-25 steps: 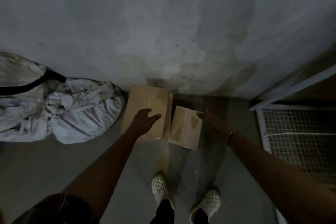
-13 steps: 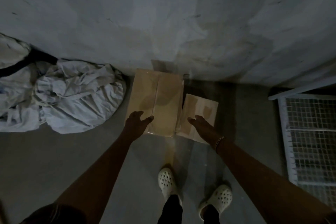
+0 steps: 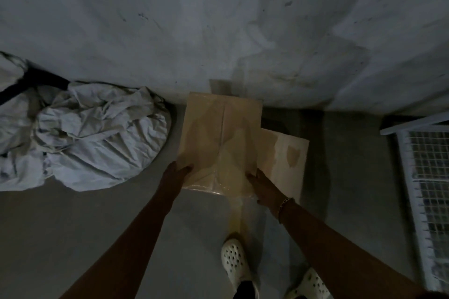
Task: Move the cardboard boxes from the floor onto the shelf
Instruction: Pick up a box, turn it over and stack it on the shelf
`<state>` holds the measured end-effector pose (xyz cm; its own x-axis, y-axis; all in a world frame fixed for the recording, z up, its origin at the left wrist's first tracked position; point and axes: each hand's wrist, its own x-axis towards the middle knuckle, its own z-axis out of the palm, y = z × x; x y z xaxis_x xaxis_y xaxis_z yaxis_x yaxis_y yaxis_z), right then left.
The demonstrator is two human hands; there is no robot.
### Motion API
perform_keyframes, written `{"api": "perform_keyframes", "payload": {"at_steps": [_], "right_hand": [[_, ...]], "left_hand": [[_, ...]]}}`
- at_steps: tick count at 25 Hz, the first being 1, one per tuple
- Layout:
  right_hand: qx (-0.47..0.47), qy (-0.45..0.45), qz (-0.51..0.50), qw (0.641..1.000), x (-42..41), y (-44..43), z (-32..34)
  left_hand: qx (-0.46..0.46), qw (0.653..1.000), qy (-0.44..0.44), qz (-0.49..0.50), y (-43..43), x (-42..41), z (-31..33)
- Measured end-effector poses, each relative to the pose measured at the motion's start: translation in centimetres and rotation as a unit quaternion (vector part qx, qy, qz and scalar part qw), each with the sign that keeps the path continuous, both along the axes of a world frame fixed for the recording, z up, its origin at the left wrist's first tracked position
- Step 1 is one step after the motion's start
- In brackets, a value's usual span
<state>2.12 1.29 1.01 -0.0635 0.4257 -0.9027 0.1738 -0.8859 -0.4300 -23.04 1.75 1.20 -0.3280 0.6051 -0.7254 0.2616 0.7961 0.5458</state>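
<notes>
A large taped cardboard box (image 3: 218, 138) stands on the floor against the wall. My left hand (image 3: 173, 175) grips its near left corner, thumb on top. At the near right corner my right hand (image 3: 261, 185) holds the box, fingers curled at its edge. A smaller, paler cardboard box (image 3: 286, 160) lies right beside it, partly hidden by the large box and my right hand. The white wire-mesh shelf (image 3: 427, 177) is at the right edge.
A heap of crumpled grey-white cloth (image 3: 97, 136) lies on the floor to the left of the boxes. The stained concrete wall (image 3: 218, 31) rises just behind them. My two white clogs (image 3: 237, 262) stand on the grey floor in front.
Both hands have come down from above the boxes onto the large box's near corners. My right hand moved left from the smaller box. The view has come closer.
</notes>
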Motion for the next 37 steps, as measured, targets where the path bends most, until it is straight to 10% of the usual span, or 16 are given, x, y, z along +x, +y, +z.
{"api": "perform_keyframes", "payload": {"at_steps": [10,21,29,37], "right_hand": [[0.050,-0.044,-0.125,0.990,7.2,-4.3,13.8],[0.287,-0.075,-0.131,0.946,21.4,-8.7,34.6],[0.394,-0.027,-0.062,0.917,29.6,-11.9,49.1],[0.477,0.025,-0.036,0.878,30.0,-13.4,53.9]], "left_hand": [[0.169,0.975,-0.111,0.089,-4.4,6.2,15.1],[0.116,0.960,-0.248,0.062,-7.0,17.7,35.9],[0.240,0.880,-0.409,0.038,-9.2,27.7,48.2],[0.422,0.874,-0.128,-0.204,-10.5,34.3,54.3]]}}
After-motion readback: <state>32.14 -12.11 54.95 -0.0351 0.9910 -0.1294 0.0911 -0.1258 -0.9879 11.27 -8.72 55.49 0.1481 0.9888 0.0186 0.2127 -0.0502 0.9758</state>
